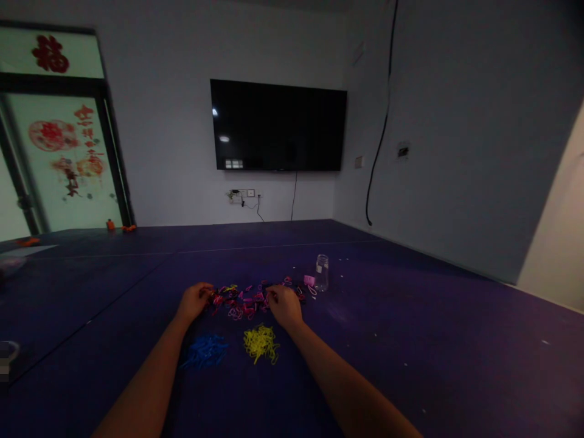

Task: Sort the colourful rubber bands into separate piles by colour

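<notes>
A scattered heap of small mixed-colour loops [246, 298], mostly pink and red, lies on the dark blue floor mat [410, 340]. My left hand [195, 300] rests at the heap's left edge, fingers curled in a pinch on the loops. At the right side of the heap, my right hand [283, 304] also has its fingers bent down into the pile. Nearer to me lie a pile of blue loops [205, 351] and a pile of yellow loops [260, 344], between my forearms.
A small clear jar [322, 272] stands beyond the heap, with a pink lid [309, 280] beside it. A dark television [278, 126] hangs on the far wall. A glass door with red decorations [64, 158] is at the left.
</notes>
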A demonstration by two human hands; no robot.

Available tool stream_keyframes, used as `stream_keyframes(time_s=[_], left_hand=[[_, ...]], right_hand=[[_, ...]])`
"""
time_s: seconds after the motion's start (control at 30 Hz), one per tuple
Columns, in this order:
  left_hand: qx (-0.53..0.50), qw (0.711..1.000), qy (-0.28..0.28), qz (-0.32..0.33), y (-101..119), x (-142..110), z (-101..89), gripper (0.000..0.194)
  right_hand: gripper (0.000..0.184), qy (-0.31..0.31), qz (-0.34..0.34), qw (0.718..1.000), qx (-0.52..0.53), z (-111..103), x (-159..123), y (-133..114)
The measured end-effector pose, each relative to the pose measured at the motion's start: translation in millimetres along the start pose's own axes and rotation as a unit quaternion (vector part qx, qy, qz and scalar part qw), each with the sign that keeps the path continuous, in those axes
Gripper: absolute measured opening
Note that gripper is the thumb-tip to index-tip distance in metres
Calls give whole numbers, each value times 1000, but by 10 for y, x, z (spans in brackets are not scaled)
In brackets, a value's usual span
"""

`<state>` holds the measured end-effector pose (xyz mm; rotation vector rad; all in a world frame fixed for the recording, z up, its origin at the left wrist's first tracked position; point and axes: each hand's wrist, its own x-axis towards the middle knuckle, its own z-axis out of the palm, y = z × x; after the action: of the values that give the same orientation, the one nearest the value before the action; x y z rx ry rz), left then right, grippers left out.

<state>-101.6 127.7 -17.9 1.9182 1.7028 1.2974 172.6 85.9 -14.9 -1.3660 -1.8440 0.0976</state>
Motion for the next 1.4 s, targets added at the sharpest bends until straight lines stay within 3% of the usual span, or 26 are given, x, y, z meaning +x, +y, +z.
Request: stream_keyframes(time_s=[0.37, 0.97, 1.4], left_hand=[[-43, 998, 36, -31, -28, -32, -70, 21], [-37, 999, -20, -4, -64, -17, 10, 18], [-96, 994, 44, -42, 35, -14, -75, 30]], right_hand=[[26, -3, 2, 1000, -5, -7, -3, -7], [26, -4, -2, 1000, -11, -16, 0, -16], [26, -10, 5, 1000, -9, -20, 4, -18]])
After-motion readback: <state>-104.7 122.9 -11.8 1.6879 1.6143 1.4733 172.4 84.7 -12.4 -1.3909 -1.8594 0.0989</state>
